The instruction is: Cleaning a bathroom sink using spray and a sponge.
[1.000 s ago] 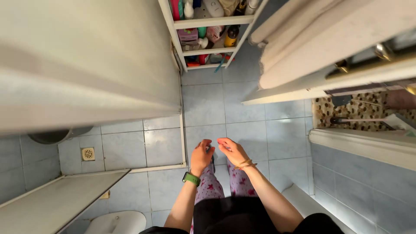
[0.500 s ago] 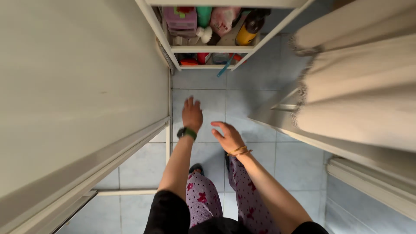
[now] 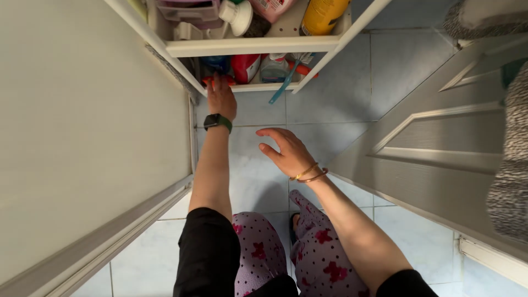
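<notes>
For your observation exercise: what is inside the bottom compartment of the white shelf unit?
The bottom compartment holds a red bottle, a clear bottle and a blue-handled brush. The left hand and upper shelf hide the rest.

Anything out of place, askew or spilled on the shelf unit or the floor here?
One thing: a blue-handled brush sticks out slantwise over the edge of the bottom shelf, beside the left hand reaching in. No spill shows on the floor tiles.

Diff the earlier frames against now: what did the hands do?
The left hand went from mid-floor, close to the right, forward to the bottom shelf, its fingertips now at an orange item; a grip cannot be confirmed. The right hand stayed open and empty, hovering over the tiled floor. The view moved closer to the shelf unit; its bottles look unmoved.
</notes>
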